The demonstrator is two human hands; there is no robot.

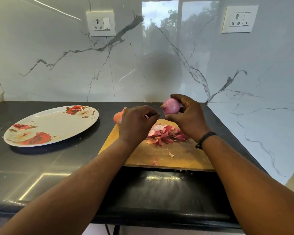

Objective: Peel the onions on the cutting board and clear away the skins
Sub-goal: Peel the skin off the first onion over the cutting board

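My right hand (187, 114) grips a peeled purple onion (172, 106) in the air above the far end of the wooden cutting board (168, 155). Just left of it, my left hand (136, 122) has its fingers curled and pinches a small pink scrap of skin (146, 116). A pile of red onion skins (165, 134) lies on the board under both hands, with a few loose bits nearer me. An unpeeled orange-brown onion (118, 117) sits at the board's far left corner, partly hidden behind my left hand.
A large oval plate (53, 126) with red rose prints lies on the black counter (41, 167) to the left of the board. A marble wall with two sockets stands behind, and another marble wall closes the right side.
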